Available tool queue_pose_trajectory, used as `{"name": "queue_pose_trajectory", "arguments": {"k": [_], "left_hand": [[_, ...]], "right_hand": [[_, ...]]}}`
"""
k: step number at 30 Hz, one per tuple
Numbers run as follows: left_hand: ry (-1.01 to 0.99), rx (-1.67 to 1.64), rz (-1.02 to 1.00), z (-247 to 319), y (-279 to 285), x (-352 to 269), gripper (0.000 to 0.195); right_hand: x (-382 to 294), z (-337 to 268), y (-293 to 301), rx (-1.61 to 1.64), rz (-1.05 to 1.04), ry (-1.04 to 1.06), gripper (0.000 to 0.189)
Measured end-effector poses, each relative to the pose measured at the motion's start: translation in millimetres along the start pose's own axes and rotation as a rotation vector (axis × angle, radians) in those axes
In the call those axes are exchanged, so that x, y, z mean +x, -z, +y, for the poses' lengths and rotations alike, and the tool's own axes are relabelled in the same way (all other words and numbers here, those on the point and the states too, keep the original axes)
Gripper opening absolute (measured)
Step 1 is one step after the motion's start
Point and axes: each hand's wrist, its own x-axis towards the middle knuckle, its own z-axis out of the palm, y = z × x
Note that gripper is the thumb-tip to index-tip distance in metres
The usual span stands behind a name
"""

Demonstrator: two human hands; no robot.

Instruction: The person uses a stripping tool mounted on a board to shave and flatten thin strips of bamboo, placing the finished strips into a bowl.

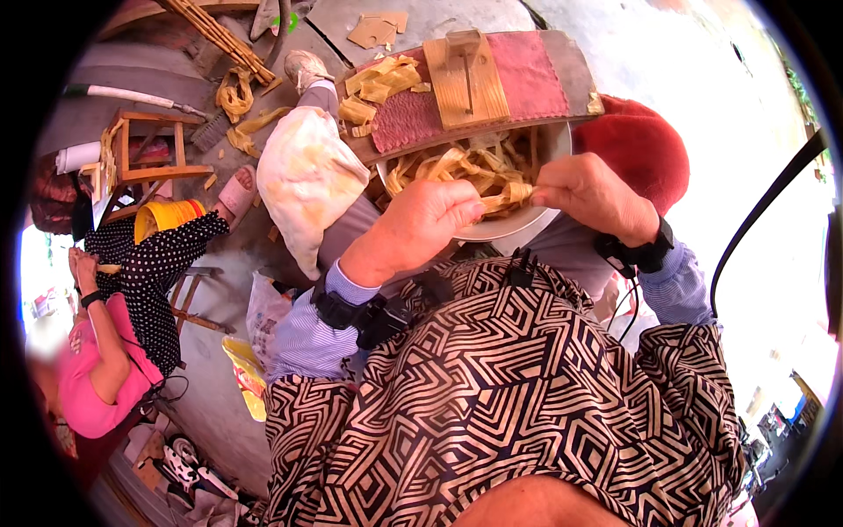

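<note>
My left hand (428, 221) and my right hand (586, 194) are a short way apart over a white basin (520, 230) in front of my body. Between them stretches a bunched yellow plant-like strip (512, 195), its ends pinched in my fingers. Many more curled, ribbon-like strips (448, 161) fill the basin. Just beyond its rim lies a wooden plank (576, 72) partly covered with pink cloth (527, 72). On the plank sit a wooden block (484, 99) with a metal piece standing on it and a pile of flat yellow pieces (382, 79).
A stained white cloth (306, 178) covers one knee, red fabric (632, 151) the other. To the left are a small wooden stool (148, 172), a brush (211, 132) and a bundle of thin sticks (220, 36). A person in a pink top (105, 375) sits there, hands together.
</note>
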Motion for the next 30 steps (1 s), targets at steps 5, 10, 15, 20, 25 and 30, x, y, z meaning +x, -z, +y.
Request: {"name": "queue_pose_trajectory", "arguments": {"k": [5, 10, 15, 20, 25, 30], "left_hand": [[0.244, -0.797, 0.011, -20, -11, 7, 0.02], [0.319, -1.522, 0.093, -18, -22, 27, 0.022], [0.339, -1.725, 0.143, -28, -20, 48, 0.024], [0.357, -1.658, 0.196, -38, -27, 53, 0.023], [0.275, -1.37, 0.216, -24, -32, 42, 0.024], [0.103, -0.605, 0.271, -17, -42, 33, 0.011]], "right_hand": [[14, -2, 8, -0.502, 0.651, 0.284, 0.032], [6, -22, -33, -0.391, 0.401, 0.384, 0.041], [13, -28, -66, -0.349, 0.35, 0.576, 0.045], [14, -27, -81, -0.033, 0.393, 0.532, 0.034], [8, -31, -69, 0.027, 0.556, 0.227, 0.025], [16, -34, -60, -0.304, 0.642, 0.299, 0.023]]}}
